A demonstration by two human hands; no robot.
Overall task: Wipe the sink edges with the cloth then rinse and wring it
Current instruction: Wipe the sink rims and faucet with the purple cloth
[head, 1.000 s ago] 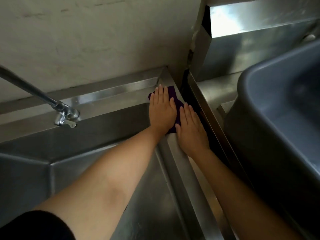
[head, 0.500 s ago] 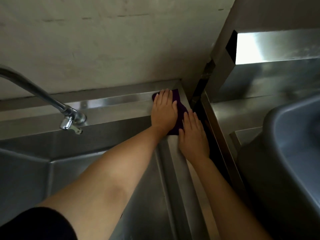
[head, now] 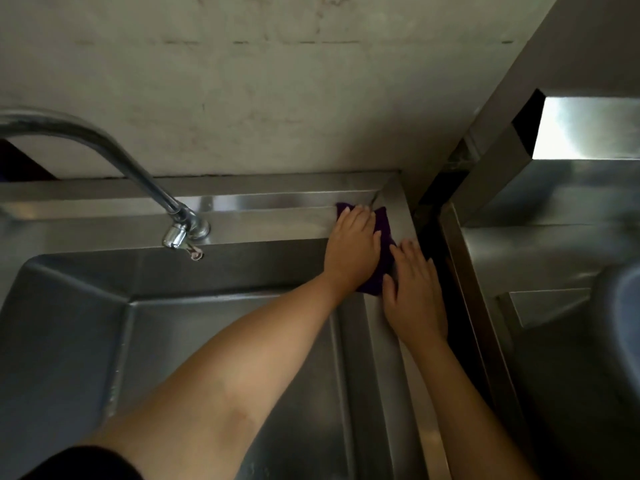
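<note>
Pressing small dark-purple soft cloth flat onto back-right corner of brushed stainless-steel sink rim with left hand: fingers straight, palm down, no curl round it. Resting right hand flat on right-side rim just beside, fingertips at cloth's edge, gripping nothing. Expect limp, light, thin fabric; wet or dry, cannot tell. Probably slides easily on smooth steel under palm pressure. For rinsing at curved chrome tap, best to bunch from the middle, then grip both ends to wring.
</note>
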